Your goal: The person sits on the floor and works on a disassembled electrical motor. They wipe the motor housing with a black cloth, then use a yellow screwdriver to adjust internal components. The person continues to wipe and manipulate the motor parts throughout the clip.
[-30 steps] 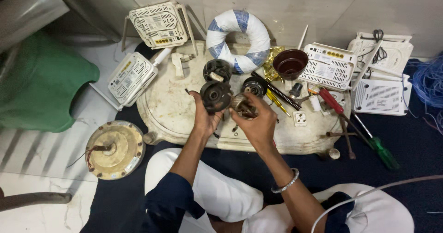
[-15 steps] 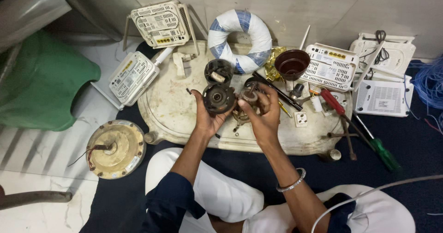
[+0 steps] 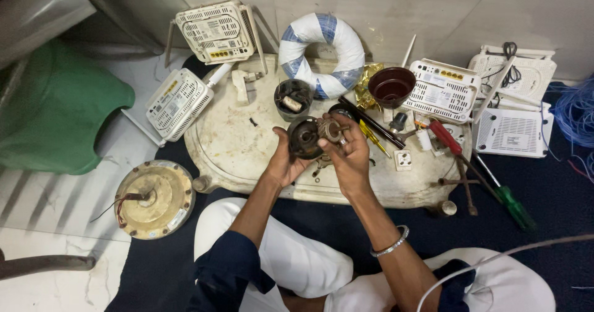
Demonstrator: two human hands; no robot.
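The left hand (image 3: 283, 163) is cupping a dark round metal motor part (image 3: 304, 137), its fingers curled closed around the rim, raised just above the grimy white oval tabletop (image 3: 229, 145). The right hand (image 3: 351, 154) is pinching a small brass-coloured fitting (image 3: 331, 129) between thumb and fingertips, pressing it against the part's side. A blue-and-white wrapped ring (image 3: 322, 55) is lying behind, beside a dark brown bowl (image 3: 391, 86)
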